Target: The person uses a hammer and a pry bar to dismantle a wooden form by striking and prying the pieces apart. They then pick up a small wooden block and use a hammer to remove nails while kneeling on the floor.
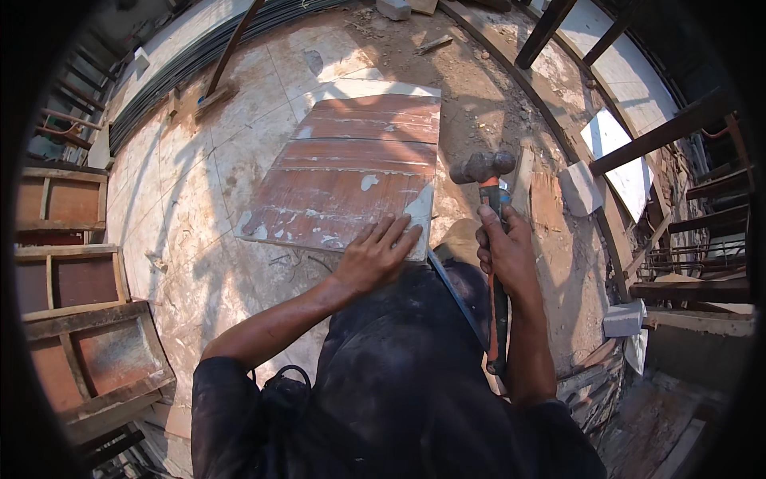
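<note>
A reddish-brown wooden board [351, 188], smeared with whitish patches, lies in front of me with its near edge close to my knees. My left hand [378, 254] rests on its near right part, fingers spread and lying flat. To the right of the board, my right hand [507, 249] is closed around the handle of a hammer [483, 168]. Its dark, dusty head points away from me, and the orange and black handle runs down along my forearm. A long, thin bluish strip [458, 298] slants over my right leg; its far end reaches the board's corner.
Framed wooden panels [84, 279] are stacked at the left. Long dark rods [171, 104] lie at the far left. Grey blocks [580, 189] and a white sheet [618, 164] stand at the right, beside dark posts [546, 32]. Dirt and wood scraps litter the floor.
</note>
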`<state>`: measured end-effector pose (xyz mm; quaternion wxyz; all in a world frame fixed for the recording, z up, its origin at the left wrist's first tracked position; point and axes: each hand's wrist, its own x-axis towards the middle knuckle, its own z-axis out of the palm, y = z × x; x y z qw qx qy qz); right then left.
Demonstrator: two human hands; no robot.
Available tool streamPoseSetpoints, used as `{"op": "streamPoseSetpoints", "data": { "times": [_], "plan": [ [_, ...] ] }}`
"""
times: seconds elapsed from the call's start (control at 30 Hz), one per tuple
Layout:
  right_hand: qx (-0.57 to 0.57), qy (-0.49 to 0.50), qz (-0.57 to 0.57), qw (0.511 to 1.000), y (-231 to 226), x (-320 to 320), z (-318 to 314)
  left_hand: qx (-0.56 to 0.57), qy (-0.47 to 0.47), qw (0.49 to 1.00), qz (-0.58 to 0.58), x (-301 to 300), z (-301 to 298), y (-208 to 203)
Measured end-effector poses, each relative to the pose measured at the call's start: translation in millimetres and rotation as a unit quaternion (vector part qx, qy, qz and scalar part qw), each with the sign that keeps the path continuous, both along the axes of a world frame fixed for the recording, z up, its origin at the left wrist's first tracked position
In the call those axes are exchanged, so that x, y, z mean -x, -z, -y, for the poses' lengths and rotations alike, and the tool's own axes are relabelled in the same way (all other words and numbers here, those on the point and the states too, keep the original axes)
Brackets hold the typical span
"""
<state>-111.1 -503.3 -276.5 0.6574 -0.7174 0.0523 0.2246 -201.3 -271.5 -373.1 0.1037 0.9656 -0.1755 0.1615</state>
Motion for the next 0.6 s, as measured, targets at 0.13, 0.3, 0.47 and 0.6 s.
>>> {"op": "streamPoseSetpoints", "data": {
  "times": [0.13,0.3,0.47,0.6],
  "plan": [
    [0.044,-0.016,-0.011,0.999,50.7,3.4,20.4,-0.056,0.012,0.992,-0.116,19.2,17.0,73.3],
    [0.089,-0.003,-0.036,0.995,77.9,15.6,32.8,-0.032,0.026,0.981,-0.192,-8.4,29.7,76.5],
    [0.096,0.007,-0.067,0.993,103.3,11.1,33.0,0.003,0.012,0.984,-0.18,-35.0,42.0,96.3],
    [0.063,0.03,-0.072,0.995,120.1,2.0,38.3,0.047,0.042,0.964,-0.257,-43.5,42.7,77.2]
  ]
}}
